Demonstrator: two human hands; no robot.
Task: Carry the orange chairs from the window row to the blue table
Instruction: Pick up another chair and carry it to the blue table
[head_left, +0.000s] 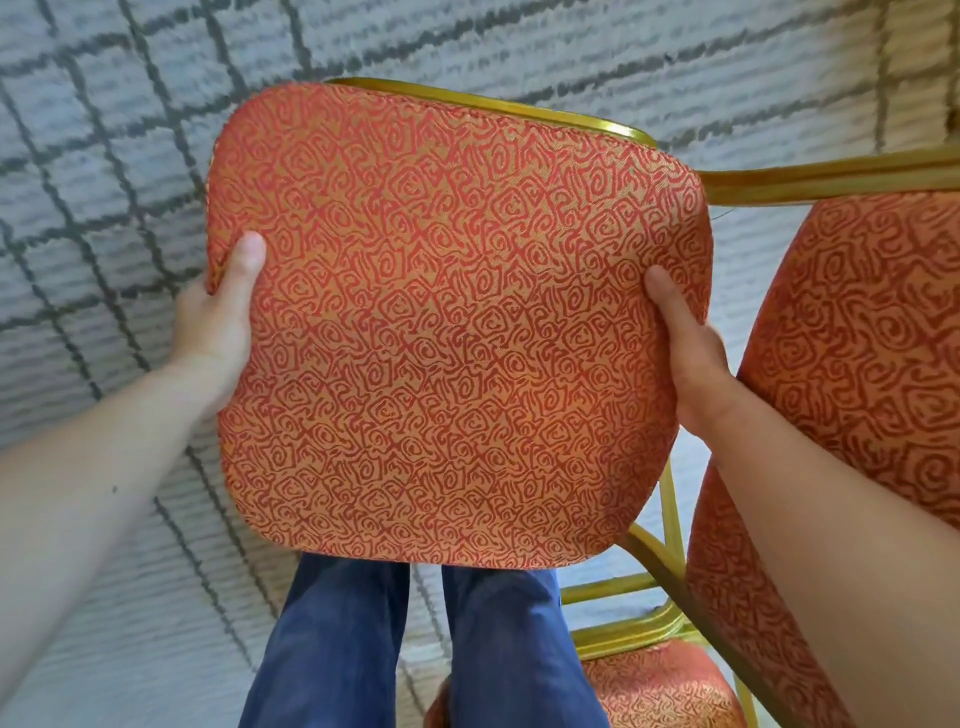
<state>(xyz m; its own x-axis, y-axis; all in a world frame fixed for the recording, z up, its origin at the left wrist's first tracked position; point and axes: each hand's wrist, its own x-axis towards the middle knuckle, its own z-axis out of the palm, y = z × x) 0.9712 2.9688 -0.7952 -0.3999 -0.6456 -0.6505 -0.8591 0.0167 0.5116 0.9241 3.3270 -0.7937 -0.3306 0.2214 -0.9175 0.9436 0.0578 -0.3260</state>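
Observation:
An orange chair (457, 322) with a swirl-patterned seat cushion and a gold metal frame fills the middle of the head view, held up in front of me above the carpet. My left hand (218, 322) grips the cushion's left edge, thumb on top and fingers hidden underneath. My right hand (691, 353) grips the right edge the same way. The chair's backrest (852, 338) rises at the right. The blue table is not in view.
Another orange chair seat (660, 686) with a gold frame stands on the floor at the lower right. Grey carpet (104, 208) with a dark grid pattern covers the floor. My legs in blue jeans (415, 649) show below the held seat.

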